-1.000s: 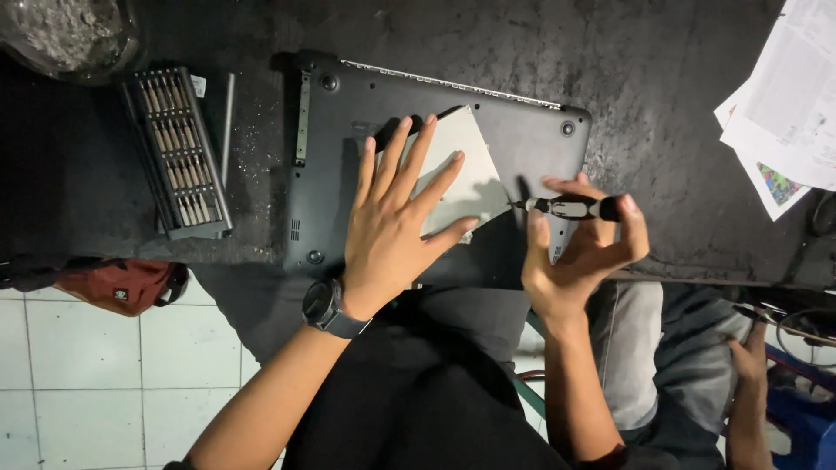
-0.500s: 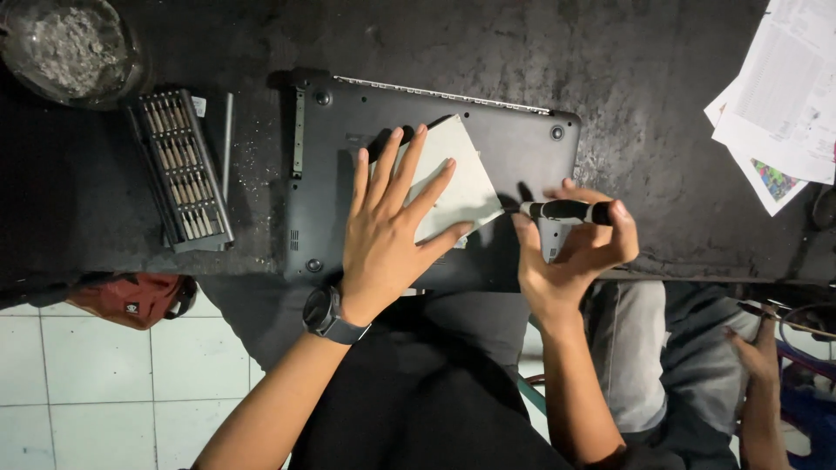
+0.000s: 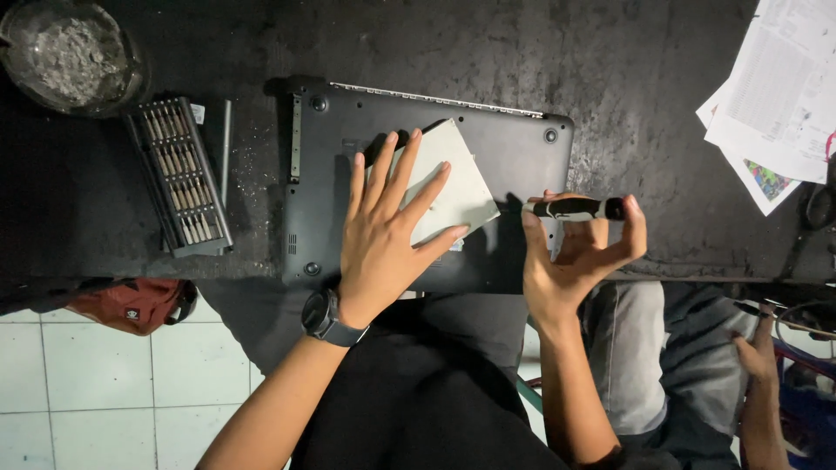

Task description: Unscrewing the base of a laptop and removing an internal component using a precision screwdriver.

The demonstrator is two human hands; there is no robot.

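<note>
My right hand (image 3: 579, 261) pinches a small black screwdriver (image 3: 576, 209) between thumb and fingertips, the fingers curled narrow around its handle so that it lies nearly level. Its long axis runs left to right, and its tip points left toward the pale rectangular panel (image 3: 453, 187) that sits tilted on the upturned dark laptop (image 3: 514, 157). The tip stops just beside the panel's right corner; I cannot tell whether it touches. My left hand (image 3: 387, 239) lies flat with all 5 fingers spread wide, the palm over the laptop's near edge and the fingers (image 3: 396, 170) pressing on the panel's left half. It holds nothing, only bears down. So the panel lies to the left of the screwdriver and under my left hand, and my left hand is the nearer of the 2 to it. A watch (image 3: 326, 318) sits on that wrist, just off the laptop's near edge. Left of the laptop, well apart from both hands, a grey bit case (image 3: 178, 178) lies open with a thin metal rod (image 3: 225, 148) beside it. Beyond that a glass ashtray (image 3: 70, 52) stands at the far left corner. Right of the laptop, loose printed papers (image 3: 775, 104) overlap on the dark table (image 3: 636, 70). Another person's hand (image 3: 758, 357) rests low at the right, below the table edge.
</note>
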